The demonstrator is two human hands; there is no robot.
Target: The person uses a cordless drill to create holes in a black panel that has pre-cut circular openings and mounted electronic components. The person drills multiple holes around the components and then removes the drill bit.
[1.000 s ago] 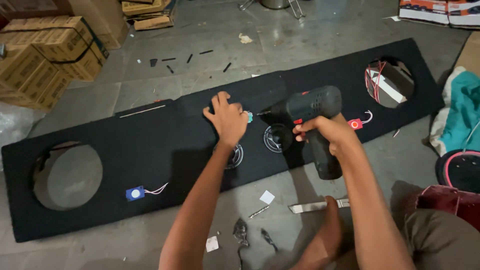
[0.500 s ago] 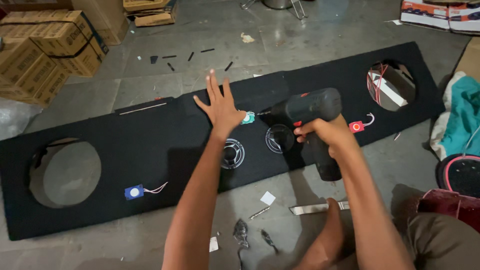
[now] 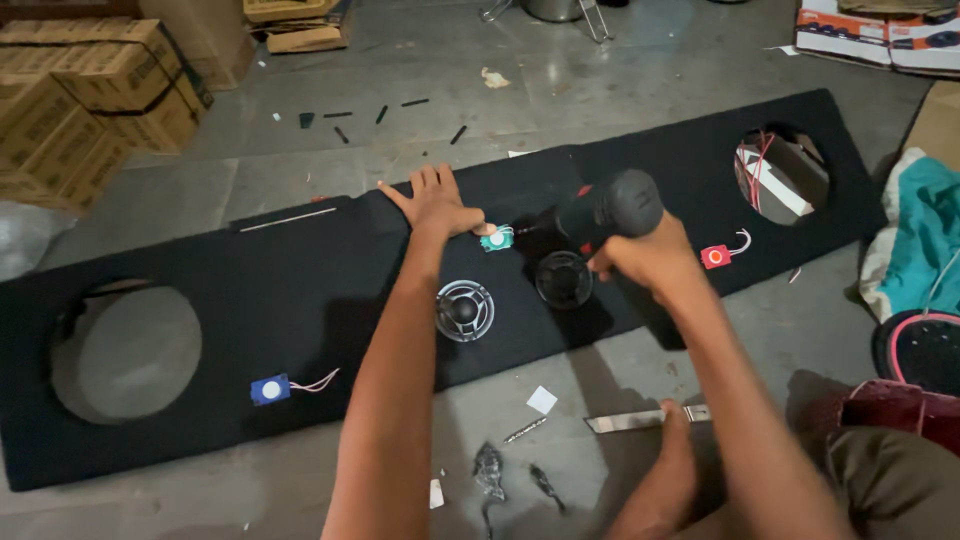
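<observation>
Head view, frame centre: left hand [image 3: 437, 203], fingers spread, pinning long black carpeted board [image 3: 300, 290]; right hand [image 3: 650, 262] gripping black cordless drill [image 3: 600, 212], fastening small teal round-faced module [image 3: 496, 238]; next move needing steady bit alignment.

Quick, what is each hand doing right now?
Left hand: open, flat on the black panel, fingertips by the small green part.
Right hand: closed around the cordless drill.

— What is at the centre of the frame?
— The right hand [image 3: 645, 262] grips a black cordless drill [image 3: 600, 215]; the left hand [image 3: 435, 203] lies flat on the black board [image 3: 250, 290], fingers touching a small teal part [image 3: 496, 239].
</observation>
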